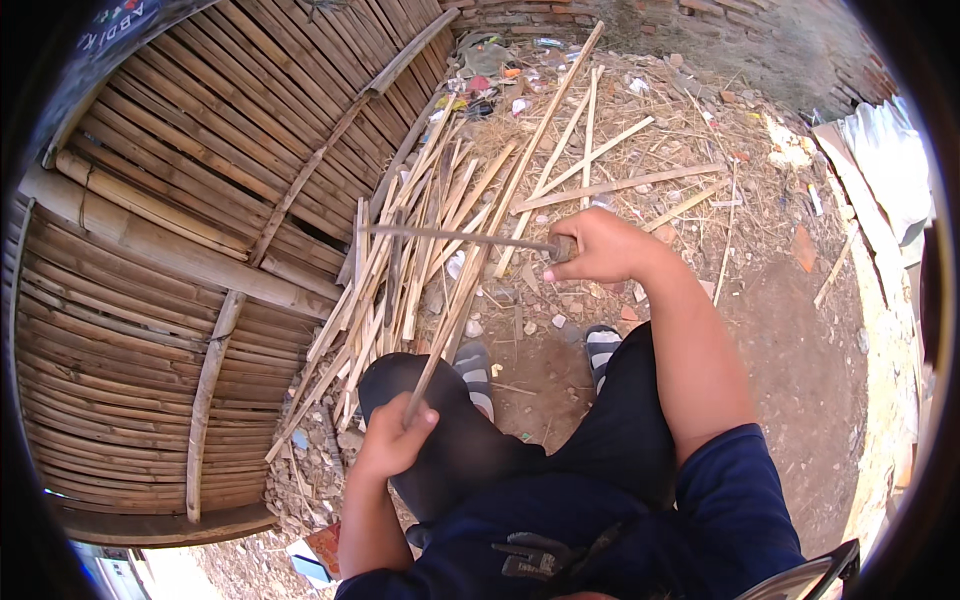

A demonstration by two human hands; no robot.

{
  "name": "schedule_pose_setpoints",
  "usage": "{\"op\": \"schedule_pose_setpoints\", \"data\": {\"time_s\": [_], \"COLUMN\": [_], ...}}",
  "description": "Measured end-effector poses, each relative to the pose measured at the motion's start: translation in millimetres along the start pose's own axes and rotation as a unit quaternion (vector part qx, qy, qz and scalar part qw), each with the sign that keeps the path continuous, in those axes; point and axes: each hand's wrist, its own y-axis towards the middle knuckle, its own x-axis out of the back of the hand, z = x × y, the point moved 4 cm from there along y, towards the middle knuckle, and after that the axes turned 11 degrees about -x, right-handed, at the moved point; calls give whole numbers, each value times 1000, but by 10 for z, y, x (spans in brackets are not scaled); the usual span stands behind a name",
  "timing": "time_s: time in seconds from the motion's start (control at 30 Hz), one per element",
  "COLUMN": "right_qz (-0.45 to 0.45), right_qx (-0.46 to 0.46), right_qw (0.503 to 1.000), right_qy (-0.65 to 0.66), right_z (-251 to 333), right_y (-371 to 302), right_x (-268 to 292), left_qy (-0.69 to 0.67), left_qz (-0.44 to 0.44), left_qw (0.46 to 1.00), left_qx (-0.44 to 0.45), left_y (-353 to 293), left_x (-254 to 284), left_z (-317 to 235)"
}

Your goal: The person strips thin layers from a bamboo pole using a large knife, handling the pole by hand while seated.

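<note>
My left hand (392, 438) is closed around the lower end of a long, narrow wooden strip (436, 365), which slants up and away past my left knee toward a pile. In my right hand (598, 246) is the brown handle of a machete (460, 237), its long, thin, dark blade pointing left, nearly edge-on to me. The blade lies across the view above the pile of pale wooden strips (420, 250); whether it touches any of them I cannot tell. My left fingers are partly hidden behind the thumb and back of the hand.
A bamboo slat wall (180, 190) rises close on the left. Loose strips (620, 187), dry straw and litter cover the ground ahead, up to a brick wall (700, 25). My feet in striped sandals (603, 345) stand on bare dirt. Pale sheeting (885, 150) lines the right side.
</note>
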Motion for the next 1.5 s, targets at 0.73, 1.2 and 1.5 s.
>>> {"op": "schedule_pose_setpoints", "data": {"time_s": [0.73, 1.2, 1.5], "right_qz": [-165, -47, -109], "right_qx": [-119, 40, -21], "right_qw": [969, 998, 993], "right_qy": [141, -4, 31], "right_z": [-572, -65, -268], "right_y": [162, 40, 6], "right_x": [247, -129, 49], "left_qy": [24, 24, -20], "left_qz": [0, -23, -20], "left_qw": [1000, 999, 1000], "left_qx": [4, -1, 4], "left_y": [43, 23, 37], "left_x": [-7, -51, -52], "left_z": [-47, -134, -58]}}
